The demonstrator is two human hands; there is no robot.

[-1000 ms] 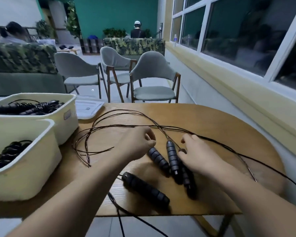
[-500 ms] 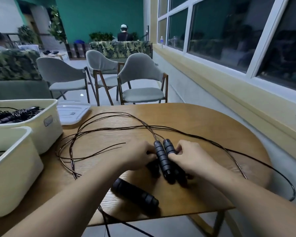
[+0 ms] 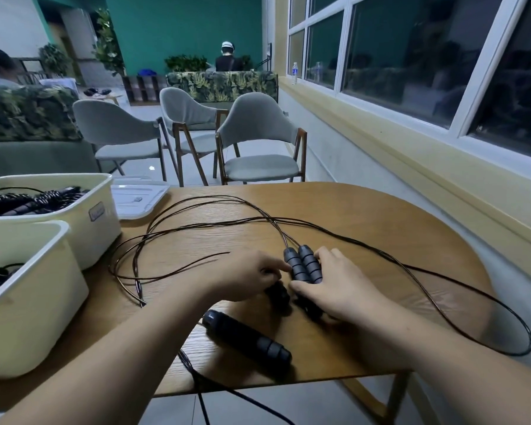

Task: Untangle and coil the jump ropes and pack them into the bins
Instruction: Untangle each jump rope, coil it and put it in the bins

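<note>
Head view: right hand (image 3: 334, 286) wraps thumb and fingers round the paired handles (image 3: 302, 266), set side by side mid-table, likely so both ends start the coil together. Left hand (image 3: 246, 277) curls against them from the left; its grip underneath is hidden, can't tell. Cord (image 3: 196, 228) sprawls uncoiled over the table (image 3: 381, 234), spare handle (image 3: 246, 340) lies near the front edge, and the bins (image 3: 34, 302) at left hold ropes.

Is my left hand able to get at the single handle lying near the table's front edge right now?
Probably yes. The single handle lies uncovered just short of the left hand, nothing between them; the hand would only have to draw back from the paired handles.
</note>
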